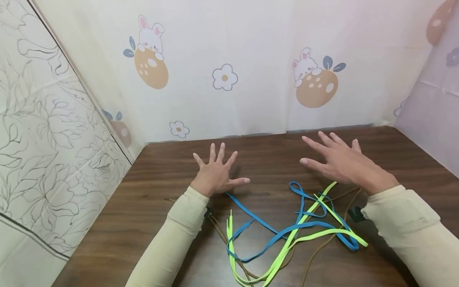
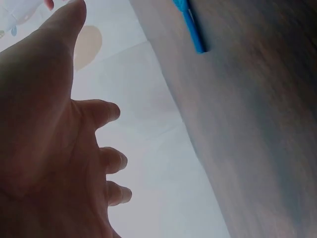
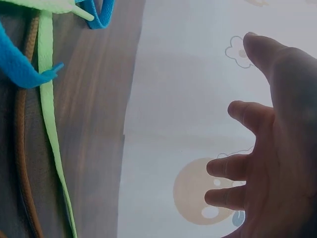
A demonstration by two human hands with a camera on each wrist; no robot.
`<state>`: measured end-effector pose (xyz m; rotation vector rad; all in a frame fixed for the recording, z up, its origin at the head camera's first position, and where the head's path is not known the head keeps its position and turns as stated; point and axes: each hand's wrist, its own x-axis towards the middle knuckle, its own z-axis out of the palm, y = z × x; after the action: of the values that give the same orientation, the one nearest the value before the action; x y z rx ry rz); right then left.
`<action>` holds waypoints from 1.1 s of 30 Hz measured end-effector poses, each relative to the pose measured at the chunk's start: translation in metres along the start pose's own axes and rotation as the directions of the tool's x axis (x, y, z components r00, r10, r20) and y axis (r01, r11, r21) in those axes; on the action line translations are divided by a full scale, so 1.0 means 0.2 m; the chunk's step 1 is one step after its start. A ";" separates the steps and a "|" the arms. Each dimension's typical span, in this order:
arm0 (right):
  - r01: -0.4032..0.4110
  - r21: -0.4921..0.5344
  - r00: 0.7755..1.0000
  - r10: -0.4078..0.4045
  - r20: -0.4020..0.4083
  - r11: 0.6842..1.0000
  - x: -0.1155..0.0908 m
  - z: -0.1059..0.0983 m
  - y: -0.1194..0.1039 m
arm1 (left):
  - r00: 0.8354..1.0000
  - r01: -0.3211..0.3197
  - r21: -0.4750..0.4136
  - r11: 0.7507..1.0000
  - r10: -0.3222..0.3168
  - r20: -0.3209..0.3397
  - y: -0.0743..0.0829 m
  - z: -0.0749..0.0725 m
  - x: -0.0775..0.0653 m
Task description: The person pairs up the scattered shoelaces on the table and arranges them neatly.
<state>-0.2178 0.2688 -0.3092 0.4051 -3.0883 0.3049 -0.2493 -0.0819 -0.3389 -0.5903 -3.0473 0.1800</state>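
Observation:
Three kinds of shoelace lie loosely tangled on the table: a flat blue shoelace, a flat neon yellow-green shoelace and a thin brown shoelace. My left hand is spread with straight fingers above the table, left of the tangle, near one blue lace tip. My right hand, fingers also spread, hovers behind the right side of the laces. Both hands hold nothing. In the right wrist view the yellow-green lace crosses beside the brown one. My left forearm hides part of the brown lace.
The dark wood-grain table meets a wall covered in rabbit-and-fruit patterned paper at its far edge. On the left stands a panel with line-drawn flowers. A lilac wall surface borders the right side.

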 end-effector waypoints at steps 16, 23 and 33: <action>0.036 -0.025 0.999 -0.036 -0.009 0.999 -0.03 0.00 0.01 | 0.999 -0.042 -0.024 0.999 0.043 0.023 0.03 0.03 0.00; 0.082 -0.024 0.997 -0.083 -0.006 0.996 -0.01 0.01 0.00 | 1.000 -0.028 0.012 1.000 0.028 0.013 0.03 0.02 -0.01; 0.100 0.013 0.995 -0.100 0.001 0.995 -0.01 0.02 -0.02 | 0.995 -0.081 0.012 0.997 0.081 -0.061 0.04 0.00 -0.01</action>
<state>-0.2152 0.2640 -0.3131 0.5592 -3.0561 0.3230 -0.2448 -0.0759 -0.3401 -0.7061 -2.9644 0.1750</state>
